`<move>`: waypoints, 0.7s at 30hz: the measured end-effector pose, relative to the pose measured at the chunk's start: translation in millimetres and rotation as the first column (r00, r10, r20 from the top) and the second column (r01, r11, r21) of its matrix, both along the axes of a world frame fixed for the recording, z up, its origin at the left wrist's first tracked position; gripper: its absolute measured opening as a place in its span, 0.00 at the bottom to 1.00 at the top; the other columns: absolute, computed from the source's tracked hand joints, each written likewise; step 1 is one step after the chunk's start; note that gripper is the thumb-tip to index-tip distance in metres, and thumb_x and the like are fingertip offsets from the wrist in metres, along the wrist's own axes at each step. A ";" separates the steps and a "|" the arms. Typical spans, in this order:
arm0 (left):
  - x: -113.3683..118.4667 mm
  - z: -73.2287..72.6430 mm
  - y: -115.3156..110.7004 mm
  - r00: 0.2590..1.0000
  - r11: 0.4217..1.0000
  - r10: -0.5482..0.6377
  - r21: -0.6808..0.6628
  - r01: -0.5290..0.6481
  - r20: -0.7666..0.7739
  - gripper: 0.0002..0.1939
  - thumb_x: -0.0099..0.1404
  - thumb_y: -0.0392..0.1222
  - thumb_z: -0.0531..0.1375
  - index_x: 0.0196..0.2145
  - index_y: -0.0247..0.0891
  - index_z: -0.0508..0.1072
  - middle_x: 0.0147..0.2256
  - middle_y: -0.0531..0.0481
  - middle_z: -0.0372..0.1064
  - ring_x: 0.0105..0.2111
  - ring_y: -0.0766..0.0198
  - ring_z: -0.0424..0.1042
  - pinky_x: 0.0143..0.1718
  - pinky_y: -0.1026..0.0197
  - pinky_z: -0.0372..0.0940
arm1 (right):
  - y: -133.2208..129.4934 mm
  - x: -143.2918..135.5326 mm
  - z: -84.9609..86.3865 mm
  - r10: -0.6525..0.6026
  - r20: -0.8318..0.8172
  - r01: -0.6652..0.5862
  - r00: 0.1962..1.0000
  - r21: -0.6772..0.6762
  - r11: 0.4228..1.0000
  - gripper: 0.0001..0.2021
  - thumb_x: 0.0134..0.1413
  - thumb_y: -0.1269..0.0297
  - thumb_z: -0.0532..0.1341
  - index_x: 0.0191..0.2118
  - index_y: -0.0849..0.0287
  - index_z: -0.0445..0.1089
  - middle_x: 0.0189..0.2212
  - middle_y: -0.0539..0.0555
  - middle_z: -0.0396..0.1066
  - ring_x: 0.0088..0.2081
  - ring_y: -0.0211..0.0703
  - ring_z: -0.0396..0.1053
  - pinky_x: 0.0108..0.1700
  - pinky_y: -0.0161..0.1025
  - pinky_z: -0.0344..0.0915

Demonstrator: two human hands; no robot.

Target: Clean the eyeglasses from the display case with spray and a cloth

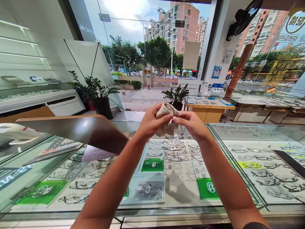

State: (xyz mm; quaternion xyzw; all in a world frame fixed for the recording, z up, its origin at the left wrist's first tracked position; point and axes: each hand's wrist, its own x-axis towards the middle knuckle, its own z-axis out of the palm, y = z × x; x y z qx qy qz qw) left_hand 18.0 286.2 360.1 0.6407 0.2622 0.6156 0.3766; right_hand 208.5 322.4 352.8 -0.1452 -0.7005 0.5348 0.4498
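Note:
My left hand is closed around a beige cleaning cloth, which is folded over between thumb and fingers and hangs below them. Close beside it, my right hand is closed in a pinch, its fingertips at the cloth's right edge. Under the fingertips shows a thin-rimmed round lens of a pair of eyeglasses; most of that pair is hidden by the cloth and hands. Both hands are raised above a glass display case, where rows of eyeglasses lie beneath the top.
A brown-framed panel, perhaps a mirror, leans over the case at left, near a calculator-like keypad. A dark phone-like slab lies at right. Potted plants stand beyond, before the glass door. Another display counter is at back right.

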 end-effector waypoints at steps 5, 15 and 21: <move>23.3 -11.7 4.2 0.971 0.976 0.198 0.061 -0.207 0.133 0.21 0.59 0.58 0.75 0.30 0.38 0.76 0.26 0.53 0.72 0.23 0.69 0.66 0.26 0.65 0.62 | -1.6 -7.0 -2.1 0.034 0.039 -0.035 0.999 0.008 0.999 0.17 0.49 0.46 0.76 0.35 0.55 0.83 0.34 0.52 0.77 0.37 0.42 0.69 0.46 0.44 0.69; -10.1 0.8 5.4 0.994 0.994 -0.094 -0.057 0.091 -0.058 0.22 0.58 0.58 0.75 0.38 0.38 0.79 0.31 0.49 0.75 0.28 0.64 0.72 0.29 0.63 0.67 | 3.1 5.7 2.5 0.002 0.032 -0.002 0.999 -0.023 1.000 0.14 0.51 0.49 0.75 0.33 0.55 0.82 0.32 0.51 0.76 0.35 0.41 0.67 0.44 0.43 0.67; 15.5 -5.4 0.3 0.993 0.991 0.113 0.073 -0.115 0.027 0.22 0.58 0.58 0.76 0.35 0.39 0.75 0.30 0.52 0.73 0.26 0.67 0.68 0.29 0.65 0.64 | -1.7 -2.7 1.0 0.064 0.043 -0.063 0.997 -0.010 0.998 0.19 0.48 0.44 0.76 0.32 0.55 0.80 0.30 0.50 0.74 0.34 0.41 0.65 0.42 0.42 0.65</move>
